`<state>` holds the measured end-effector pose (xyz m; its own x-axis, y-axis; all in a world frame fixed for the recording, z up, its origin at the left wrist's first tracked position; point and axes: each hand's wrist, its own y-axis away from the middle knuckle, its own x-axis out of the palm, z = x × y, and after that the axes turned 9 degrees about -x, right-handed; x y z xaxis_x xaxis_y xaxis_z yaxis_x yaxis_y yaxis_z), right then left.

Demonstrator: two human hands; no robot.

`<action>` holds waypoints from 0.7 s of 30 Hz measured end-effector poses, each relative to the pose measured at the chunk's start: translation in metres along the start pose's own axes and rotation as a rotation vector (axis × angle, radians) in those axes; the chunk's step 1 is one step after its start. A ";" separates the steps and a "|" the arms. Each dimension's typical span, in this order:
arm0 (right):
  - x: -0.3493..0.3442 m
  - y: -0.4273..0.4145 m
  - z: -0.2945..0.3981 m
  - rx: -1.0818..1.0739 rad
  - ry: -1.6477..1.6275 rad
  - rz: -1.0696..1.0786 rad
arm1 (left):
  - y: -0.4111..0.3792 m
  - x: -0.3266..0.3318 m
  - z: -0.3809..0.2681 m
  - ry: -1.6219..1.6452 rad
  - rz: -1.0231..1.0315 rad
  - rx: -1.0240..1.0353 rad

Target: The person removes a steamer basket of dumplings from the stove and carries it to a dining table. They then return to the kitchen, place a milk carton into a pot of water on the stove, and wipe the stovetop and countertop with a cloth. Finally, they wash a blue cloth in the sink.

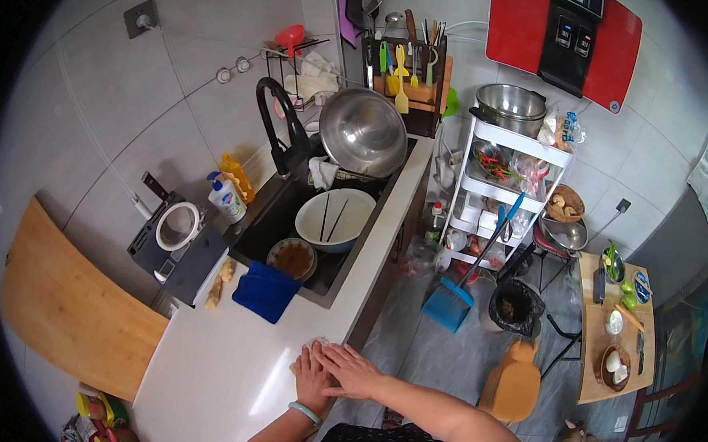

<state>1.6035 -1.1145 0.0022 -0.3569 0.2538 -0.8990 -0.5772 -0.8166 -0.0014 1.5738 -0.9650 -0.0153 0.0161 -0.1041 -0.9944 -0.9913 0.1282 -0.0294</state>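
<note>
Both of my hands lie close together on the white countertop (215, 358), near its front edge. My left hand (311, 378), with a pale green bangle at the wrist, presses flat on a light-coloured cloth (317, 341). Only small parts of the cloth show past the fingers. My right hand (351, 371) reaches across from the right, its fingers over the back of my left hand. Whether it touches the cloth too is hidden. A folded blue cloth (266, 291) lies on the counter beyond my hands, beside ginger root (220, 283).
The black sink (257, 234) holds a white basin (354, 212) with chopsticks and a patterned bowl (292, 258). A metal bowl (364, 131) leans behind. A wooden board (79, 302) stands at left. Right are a white trolley (500, 189), a blue dustpan (447, 307) and a bin (515, 304).
</note>
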 end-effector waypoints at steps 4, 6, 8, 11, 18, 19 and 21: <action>-0.015 -0.004 -0.034 -0.006 -0.024 -0.010 | -0.034 0.012 -0.008 -0.005 -0.022 0.025; -0.020 -0.008 -0.052 -0.018 -0.019 -0.039 | -0.051 0.009 -0.015 0.004 -0.012 0.012; -0.025 -0.012 -0.069 -0.030 -0.031 -0.072 | -0.068 0.005 -0.023 -0.018 0.007 -0.001; -0.035 -0.019 -0.093 -0.046 -0.050 -0.110 | -0.094 0.009 -0.033 -0.059 0.021 -0.011; -0.081 -0.026 -0.165 0.039 0.008 -0.082 | -0.178 0.011 -0.064 0.038 -0.001 0.071; -0.087 -0.025 -0.175 0.064 0.010 -0.068 | -0.191 0.009 -0.069 0.051 0.002 0.082; -0.092 -0.026 -0.196 0.077 0.001 -0.138 | -0.215 0.004 -0.078 0.075 0.007 0.105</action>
<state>1.7950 -1.2186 -0.0009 -0.2696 0.3602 -0.8931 -0.6751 -0.7320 -0.0915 1.7769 -1.0702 -0.0056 -0.0044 -0.1756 -0.9844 -0.9722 0.2312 -0.0369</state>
